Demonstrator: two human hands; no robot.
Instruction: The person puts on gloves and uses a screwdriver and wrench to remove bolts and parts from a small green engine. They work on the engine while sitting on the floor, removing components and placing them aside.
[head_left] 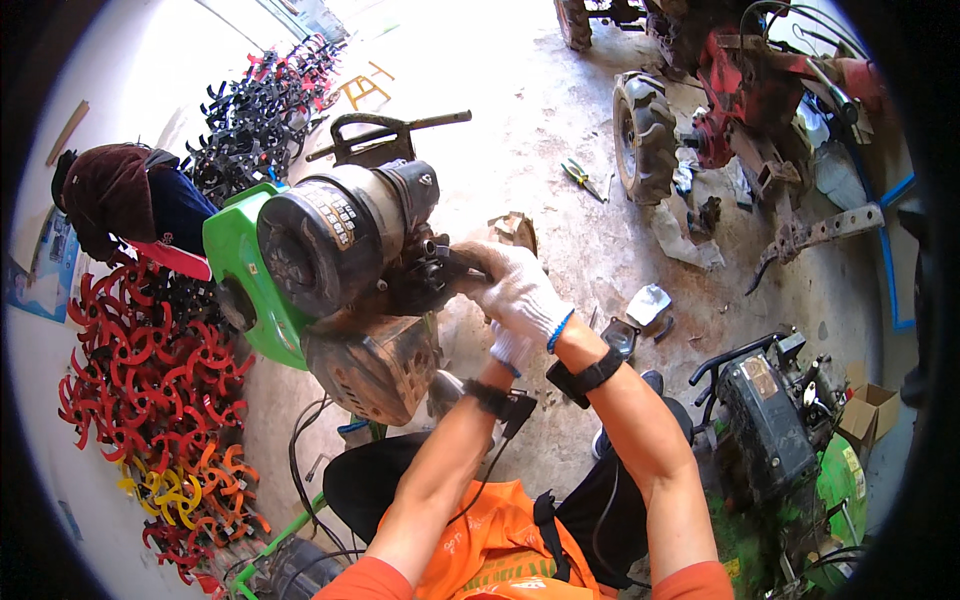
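A small engine (345, 250) with a black round air-filter housing, a rusty muffler (375, 365) and a green cover (240, 270) stands in front of me. My right hand (515, 285), in a white glove, is closed on a dark metal part (430, 270) on the engine's right side. Just below it is my left hand (512, 350), also in a white glove. My right wrist hides most of that hand, so its grasp does not show. Both wrists wear black bands.
Piles of red and yellow curved blades (150, 380) lie at the left, with black blades (255, 120) behind. A person in a dark jacket (110, 190) crouches there. A red tiller with a tyre (645, 135) stands at the back right. A second engine (770, 425) and a cardboard box (870, 410) sit right. A screwdriver (580, 175) lies on the concrete.
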